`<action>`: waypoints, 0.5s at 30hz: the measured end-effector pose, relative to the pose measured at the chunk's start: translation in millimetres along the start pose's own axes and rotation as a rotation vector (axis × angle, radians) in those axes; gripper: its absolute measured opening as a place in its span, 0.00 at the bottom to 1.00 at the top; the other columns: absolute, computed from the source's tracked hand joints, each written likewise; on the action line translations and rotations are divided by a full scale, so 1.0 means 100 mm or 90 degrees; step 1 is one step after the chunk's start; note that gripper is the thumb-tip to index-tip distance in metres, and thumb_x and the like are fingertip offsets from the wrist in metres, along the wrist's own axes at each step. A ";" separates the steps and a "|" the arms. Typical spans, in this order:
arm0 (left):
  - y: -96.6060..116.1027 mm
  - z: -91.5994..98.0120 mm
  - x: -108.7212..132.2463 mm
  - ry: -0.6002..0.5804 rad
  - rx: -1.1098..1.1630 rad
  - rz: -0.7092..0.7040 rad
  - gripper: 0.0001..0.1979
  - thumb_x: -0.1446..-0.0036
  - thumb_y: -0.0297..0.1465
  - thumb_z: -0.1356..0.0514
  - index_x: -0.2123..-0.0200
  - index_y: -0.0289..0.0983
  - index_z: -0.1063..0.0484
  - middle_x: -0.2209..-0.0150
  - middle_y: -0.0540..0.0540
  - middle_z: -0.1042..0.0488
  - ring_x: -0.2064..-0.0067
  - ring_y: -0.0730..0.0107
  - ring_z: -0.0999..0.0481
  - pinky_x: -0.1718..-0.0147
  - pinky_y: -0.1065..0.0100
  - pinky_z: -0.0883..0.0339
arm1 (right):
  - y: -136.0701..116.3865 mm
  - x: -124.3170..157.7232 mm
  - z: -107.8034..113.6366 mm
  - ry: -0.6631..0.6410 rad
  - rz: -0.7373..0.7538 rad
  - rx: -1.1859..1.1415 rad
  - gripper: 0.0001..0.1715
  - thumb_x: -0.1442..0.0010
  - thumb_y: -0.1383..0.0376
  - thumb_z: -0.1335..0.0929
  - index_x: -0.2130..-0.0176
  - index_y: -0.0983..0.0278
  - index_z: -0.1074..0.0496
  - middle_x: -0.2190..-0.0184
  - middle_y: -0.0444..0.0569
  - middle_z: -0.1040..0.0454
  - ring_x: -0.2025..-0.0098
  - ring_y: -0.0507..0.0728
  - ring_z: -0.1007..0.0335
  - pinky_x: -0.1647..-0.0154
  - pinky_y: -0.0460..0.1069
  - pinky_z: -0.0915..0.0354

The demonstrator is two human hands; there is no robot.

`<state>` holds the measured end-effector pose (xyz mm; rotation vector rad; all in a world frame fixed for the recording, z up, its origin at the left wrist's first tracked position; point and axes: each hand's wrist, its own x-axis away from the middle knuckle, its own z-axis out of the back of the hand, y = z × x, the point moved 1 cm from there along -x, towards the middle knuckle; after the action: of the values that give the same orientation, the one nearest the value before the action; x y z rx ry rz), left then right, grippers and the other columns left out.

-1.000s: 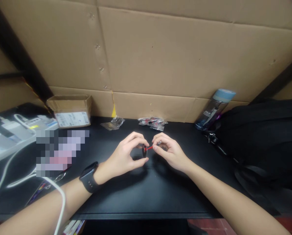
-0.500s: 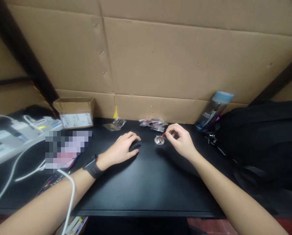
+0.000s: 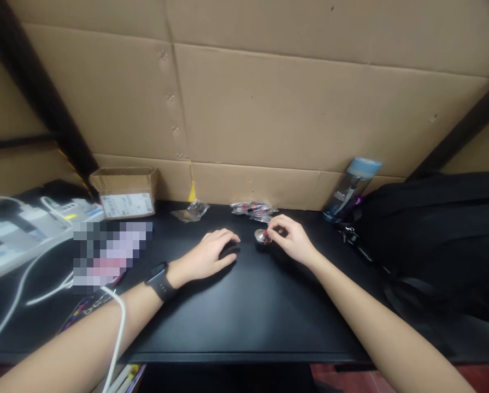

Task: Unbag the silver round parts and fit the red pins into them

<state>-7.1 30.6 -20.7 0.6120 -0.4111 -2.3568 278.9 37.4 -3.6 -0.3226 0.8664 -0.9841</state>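
My right hand [image 3: 291,238] pinches the red part of a small, shiny round metal piece [image 3: 261,236] between thumb and fingertips. The piece is tilted low over the black tabletop, and a dark shadow shows just under it. Its exact kind is too small to tell. To the left, my left hand [image 3: 211,254] is at the tabletop, fingers apart and curved, holding nothing. A dark watch [image 3: 161,281] is on that wrist. Behind the metal piece lie several small clear packets [image 3: 253,209] with red bits inside.
A crumpled clear wrapper [image 3: 190,211] and an open cardboard box [image 3: 127,199] stand by the cardboard wall. White power strips [image 3: 27,240] with cables fill the left side; one cable crosses my left forearm. On the right are a blue-capped bottle [image 3: 351,188] and a black bag [image 3: 441,245].
My right hand has shifted a little left with the metal piece, which now tilts and sits closer to its shadow. My left hand has moved slightly right. The view has shifted slightly.
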 end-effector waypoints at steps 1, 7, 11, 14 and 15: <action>0.03 0.00 -0.01 0.017 0.013 0.006 0.15 0.32 0.37 0.41 0.45 0.41 0.32 0.47 0.43 0.26 0.46 0.57 0.27 0.45 0.55 0.35 | -0.04 0.01 -0.03 -0.006 0.030 0.000 0.07 0.35 0.62 0.30 0.64 0.62 0.22 0.58 0.51 0.22 0.54 0.59 0.26 0.55 0.53 0.32; 0.22 -0.03 -0.04 0.068 0.043 -0.007 0.12 0.30 0.41 0.42 0.50 0.41 0.29 0.49 0.45 0.24 0.46 0.58 0.27 0.45 0.56 0.37 | -0.30 0.11 -0.25 -0.075 0.080 -0.031 0.05 0.35 0.64 0.29 0.63 0.60 0.20 0.53 0.51 0.25 0.50 0.59 0.27 0.45 0.56 0.33; 0.24 -0.08 -0.04 0.050 0.023 -0.012 0.10 0.32 0.41 0.40 0.56 0.42 0.25 0.50 0.46 0.23 0.44 0.58 0.29 0.46 0.56 0.40 | -0.41 0.16 -0.34 -0.109 0.095 -0.047 0.04 0.34 0.65 0.29 0.62 0.59 0.21 0.53 0.50 0.25 0.50 0.58 0.27 0.44 0.56 0.33; 0.20 -0.10 -0.05 0.031 0.017 -0.019 0.07 0.32 0.38 0.39 0.59 0.42 0.23 0.53 0.47 0.22 0.44 0.58 0.30 0.46 0.56 0.41 | -0.43 0.15 -0.34 -0.134 0.109 -0.040 0.04 0.35 0.65 0.29 0.63 0.59 0.21 0.54 0.50 0.25 0.50 0.58 0.27 0.44 0.56 0.33; 0.20 -0.11 -0.05 0.022 0.016 -0.022 0.06 0.32 0.36 0.39 0.59 0.43 0.23 0.54 0.48 0.21 0.44 0.58 0.29 0.47 0.56 0.41 | -0.42 0.14 -0.33 -0.136 0.111 -0.036 0.04 0.35 0.66 0.29 0.63 0.59 0.22 0.55 0.50 0.24 0.51 0.58 0.27 0.45 0.55 0.33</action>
<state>11.8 18.2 -19.5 0.6759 -0.4173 -2.3730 232.9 7.4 -6.4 -0.3866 0.7151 -0.7496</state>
